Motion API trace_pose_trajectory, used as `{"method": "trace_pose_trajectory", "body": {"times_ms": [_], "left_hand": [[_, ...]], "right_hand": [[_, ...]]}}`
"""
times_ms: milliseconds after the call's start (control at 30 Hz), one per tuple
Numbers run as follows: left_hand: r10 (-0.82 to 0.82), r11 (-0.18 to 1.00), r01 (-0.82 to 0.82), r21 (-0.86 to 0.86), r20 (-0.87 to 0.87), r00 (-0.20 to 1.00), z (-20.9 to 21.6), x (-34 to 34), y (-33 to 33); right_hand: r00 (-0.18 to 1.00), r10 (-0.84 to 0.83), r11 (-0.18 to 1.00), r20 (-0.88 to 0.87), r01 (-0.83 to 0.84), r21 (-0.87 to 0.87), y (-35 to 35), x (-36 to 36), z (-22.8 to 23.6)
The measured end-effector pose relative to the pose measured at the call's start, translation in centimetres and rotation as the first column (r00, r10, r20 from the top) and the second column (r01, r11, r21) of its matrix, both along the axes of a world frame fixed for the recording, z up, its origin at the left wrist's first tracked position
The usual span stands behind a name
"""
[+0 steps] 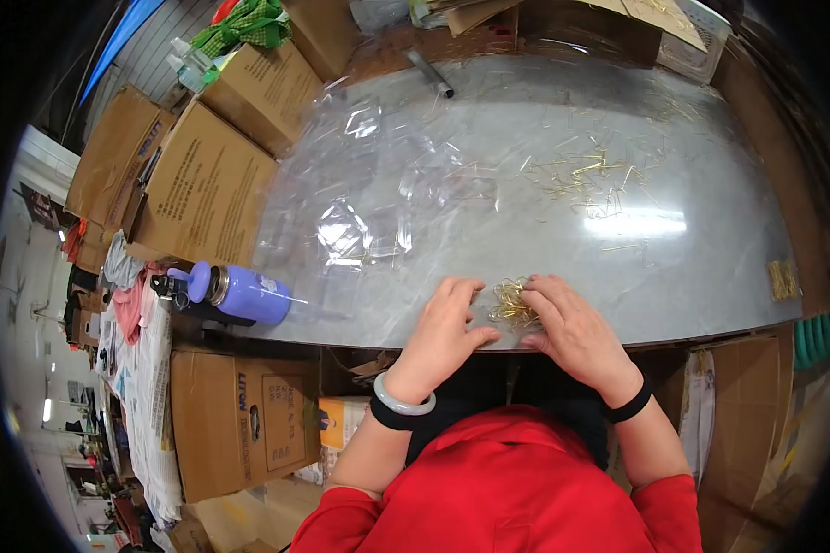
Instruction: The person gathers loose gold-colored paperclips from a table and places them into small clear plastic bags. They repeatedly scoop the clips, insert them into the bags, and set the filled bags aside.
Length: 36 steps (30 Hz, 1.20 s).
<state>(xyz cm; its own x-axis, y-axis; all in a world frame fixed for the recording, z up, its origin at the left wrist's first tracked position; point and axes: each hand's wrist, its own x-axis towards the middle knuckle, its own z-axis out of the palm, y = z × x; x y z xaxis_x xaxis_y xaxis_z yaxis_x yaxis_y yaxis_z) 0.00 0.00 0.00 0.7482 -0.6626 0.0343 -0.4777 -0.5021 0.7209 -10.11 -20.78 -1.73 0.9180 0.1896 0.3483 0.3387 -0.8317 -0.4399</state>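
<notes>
Head view | gold wire clump (510, 306): lower centre of frame, on the grey table (489, 244), long axis unclear | right hand (576, 334) nearer — fingers at clump's right edge, whether gripping cannot tell | left hand (441, 327) — spread, empty, clump just to its right

A compact cluster of thin, gold-coloured wire pieces (510, 306) lies loosely tangled near the front edge of the grey tabletop (526, 244), curved ends showing at its left side; it occupies the gap between the left hand (441, 327) and the right hand (576, 330), nearer the latter.
</notes>
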Motion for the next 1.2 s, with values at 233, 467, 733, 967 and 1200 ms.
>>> {"method": "trace_pose_trajectory", "body": {"times_ms": [233,467,733,967,1200], "left_hand": [[-0.127,0.964,0.094,-0.248,-0.122,0.984,-1.0,-1.1,-3.1],[-0.121,0.991,0.134,-0.022,0.308,0.944,-0.2,-0.2,-2.1],[-0.117,0.974,0.048,-0.223,-0.309,0.944,0.0,-2.0,-2.2],[-0.223,0.972,0.232,-0.035,0.168,0.960,0.1,-1.0,-2.0],[-0.394,0.915,0.399,0.061,0.342,0.853,-2.3,-0.3,-4.4]], "right_hand": [[0.999,-0.015,0.999,0.045,0.016,-0.032,-0.1,0.0,-0.2],[0.996,-0.014,1.000,0.085,0.014,0.001,-0.1,0.1,-0.1],[0.997,-0.009,1.000,0.080,0.009,0.001,-0.2,0.2,0.0],[1.000,-0.011,0.965,-0.029,0.019,0.261,-1.1,0.0,0.1],[0.989,-0.144,0.968,-0.006,0.142,0.208,-2.7,-2.4,1.2]]}}
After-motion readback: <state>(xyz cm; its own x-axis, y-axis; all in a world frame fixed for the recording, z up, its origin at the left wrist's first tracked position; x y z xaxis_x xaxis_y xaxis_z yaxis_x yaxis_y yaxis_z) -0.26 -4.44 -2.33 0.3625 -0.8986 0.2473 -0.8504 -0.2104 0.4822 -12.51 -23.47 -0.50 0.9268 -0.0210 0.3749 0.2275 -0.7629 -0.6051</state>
